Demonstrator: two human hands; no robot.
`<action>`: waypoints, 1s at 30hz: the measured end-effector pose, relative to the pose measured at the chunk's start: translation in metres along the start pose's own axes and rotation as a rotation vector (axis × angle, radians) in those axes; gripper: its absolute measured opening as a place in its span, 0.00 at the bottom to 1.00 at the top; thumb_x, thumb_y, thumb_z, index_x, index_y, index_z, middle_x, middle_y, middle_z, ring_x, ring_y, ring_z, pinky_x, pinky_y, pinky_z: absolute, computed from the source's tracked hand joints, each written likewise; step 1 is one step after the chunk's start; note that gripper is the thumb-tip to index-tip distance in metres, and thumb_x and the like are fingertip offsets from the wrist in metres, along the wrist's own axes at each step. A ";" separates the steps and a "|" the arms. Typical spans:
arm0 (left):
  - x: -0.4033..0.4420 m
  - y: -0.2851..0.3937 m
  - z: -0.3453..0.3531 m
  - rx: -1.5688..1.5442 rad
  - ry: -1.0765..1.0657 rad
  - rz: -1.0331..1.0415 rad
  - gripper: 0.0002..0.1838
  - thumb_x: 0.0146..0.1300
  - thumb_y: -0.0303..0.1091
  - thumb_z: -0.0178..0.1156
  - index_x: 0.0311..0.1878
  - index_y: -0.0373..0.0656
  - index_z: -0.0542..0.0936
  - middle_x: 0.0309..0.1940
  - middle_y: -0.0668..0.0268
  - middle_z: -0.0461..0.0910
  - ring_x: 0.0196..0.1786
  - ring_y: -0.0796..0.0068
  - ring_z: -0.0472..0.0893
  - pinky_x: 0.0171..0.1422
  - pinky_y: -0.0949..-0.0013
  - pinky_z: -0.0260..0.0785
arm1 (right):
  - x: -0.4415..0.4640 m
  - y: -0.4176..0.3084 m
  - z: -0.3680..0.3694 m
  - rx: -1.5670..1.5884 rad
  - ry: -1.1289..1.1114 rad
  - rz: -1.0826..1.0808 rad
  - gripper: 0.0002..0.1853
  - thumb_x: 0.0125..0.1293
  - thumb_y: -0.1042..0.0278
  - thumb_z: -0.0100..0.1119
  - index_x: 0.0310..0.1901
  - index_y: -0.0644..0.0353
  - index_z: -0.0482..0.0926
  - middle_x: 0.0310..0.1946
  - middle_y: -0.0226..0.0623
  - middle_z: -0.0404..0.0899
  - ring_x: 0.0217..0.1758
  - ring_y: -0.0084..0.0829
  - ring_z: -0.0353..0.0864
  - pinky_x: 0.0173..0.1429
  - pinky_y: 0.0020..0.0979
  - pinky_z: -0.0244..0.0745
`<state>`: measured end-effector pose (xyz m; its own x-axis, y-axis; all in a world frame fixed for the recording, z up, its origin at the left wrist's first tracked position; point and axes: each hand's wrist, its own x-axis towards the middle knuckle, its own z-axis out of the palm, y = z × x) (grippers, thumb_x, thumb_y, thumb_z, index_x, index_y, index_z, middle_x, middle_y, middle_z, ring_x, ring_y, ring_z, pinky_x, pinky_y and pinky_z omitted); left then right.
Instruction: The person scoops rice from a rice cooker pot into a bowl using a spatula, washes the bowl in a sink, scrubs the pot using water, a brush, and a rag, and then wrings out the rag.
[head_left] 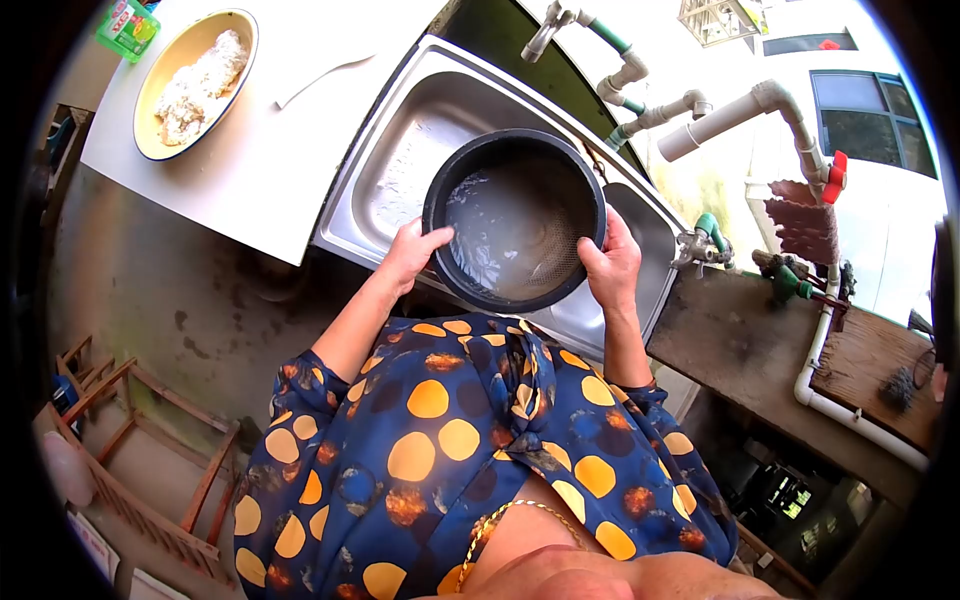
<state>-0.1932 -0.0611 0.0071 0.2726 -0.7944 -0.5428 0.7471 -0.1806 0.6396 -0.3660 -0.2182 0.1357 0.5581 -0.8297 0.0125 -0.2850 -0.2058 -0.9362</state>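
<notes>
A round dark pot (520, 225) is held over the stainless steel sink (400, 125), with cloudy greyish liquid in its bottom. My left hand (412, 252) grips its left side, the thumb hooked over the rim. On the opposite side my right hand (612, 262) does the same, thumb inside the rim and fingers around the outer wall. Part of the inner wall or bottom has a fine dotted texture. The pot hides the middle of the sink; whether it rests on anything there I cannot tell.
On the white counter (285, 170) to the left are an oval yellowish bowl (147, 115) of whitish food, a white spoon (320, 78) and a green bottle (128, 30). Taps (548, 30) and pipes (720, 125) stand behind the sink. A wooden chair (120, 440) is lower left.
</notes>
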 end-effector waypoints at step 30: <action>0.124 -0.051 0.049 -0.666 -0.042 -0.148 0.13 0.62 0.43 0.55 0.33 0.42 0.77 0.30 0.66 0.78 0.36 0.73 0.77 0.46 0.70 0.71 | -0.024 -0.041 -0.022 -0.655 0.166 0.095 0.25 0.48 0.75 0.56 0.53 0.59 0.73 0.13 0.26 0.64 0.16 0.17 0.62 0.25 0.22 0.64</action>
<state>-0.2270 -0.1784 -0.0659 0.1249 -0.8132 -0.5685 0.9921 0.0954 0.0816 -0.3847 -0.2012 0.1816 0.3949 -0.9177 0.0431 -0.7692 -0.3560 -0.5306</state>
